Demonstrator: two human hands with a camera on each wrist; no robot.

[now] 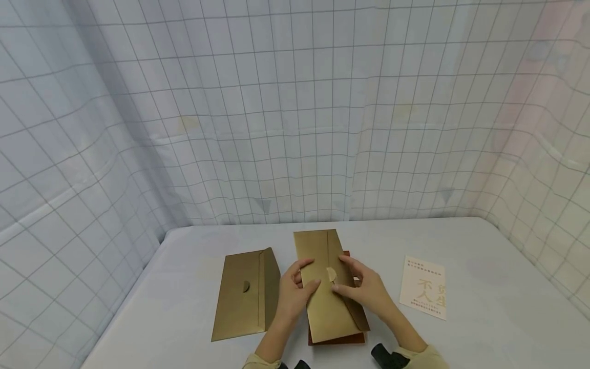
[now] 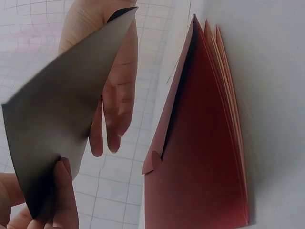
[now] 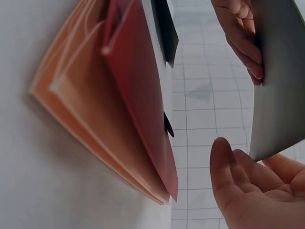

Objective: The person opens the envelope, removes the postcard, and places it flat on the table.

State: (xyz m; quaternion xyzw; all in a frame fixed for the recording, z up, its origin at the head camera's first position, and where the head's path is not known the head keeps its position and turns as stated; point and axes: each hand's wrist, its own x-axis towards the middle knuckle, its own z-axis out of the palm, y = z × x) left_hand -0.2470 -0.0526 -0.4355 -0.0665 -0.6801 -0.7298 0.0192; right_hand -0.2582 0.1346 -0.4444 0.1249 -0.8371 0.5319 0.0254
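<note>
Gold envelopes [image 1: 328, 305], red envelope [image 2: 200, 133], white curtain [image 1: 318, 128] with grey grid

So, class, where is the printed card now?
In the head view, the printed card lies on the table, to the right of the right hand.

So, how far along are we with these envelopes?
Likely done: the left envelope lies set aside, though its contents are hidden. In hand: the held envelope, with the left hand and right hand at its middle. Probably left: the red stack beneath it, and perhaps the loose card at right.
</note>
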